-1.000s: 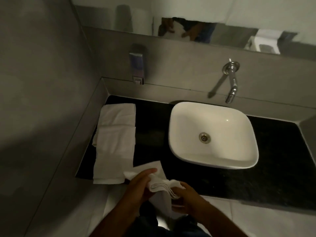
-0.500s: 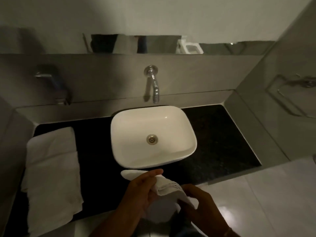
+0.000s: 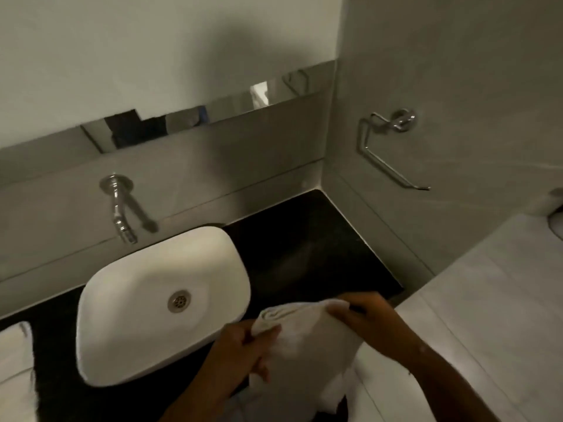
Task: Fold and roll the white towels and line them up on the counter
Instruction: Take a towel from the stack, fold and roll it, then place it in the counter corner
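Observation:
Both hands hold one white towel [image 3: 307,351] at the front edge of the black counter [image 3: 307,248], to the right of the basin. My left hand [image 3: 240,354] pinches its left top corner and my right hand [image 3: 365,321] grips its right top edge. The top edge is bunched into folds and the rest hangs down toward the floor. More white towels [image 3: 15,370] lie flat on the counter at the far left, cut off by the frame edge.
A white basin [image 3: 122,315] sits on the counter under a chrome wall tap [image 3: 118,208]. A chrome towel ring [image 3: 393,147] hangs on the right wall. Bare black counter lies between basin and right wall. Pale floor tiles [image 3: 487,330] are at the right.
The view has swung right, so the flat towels slid to the left edge. The towel in my hands has moved from left of the basin to its right, and hangs longer.

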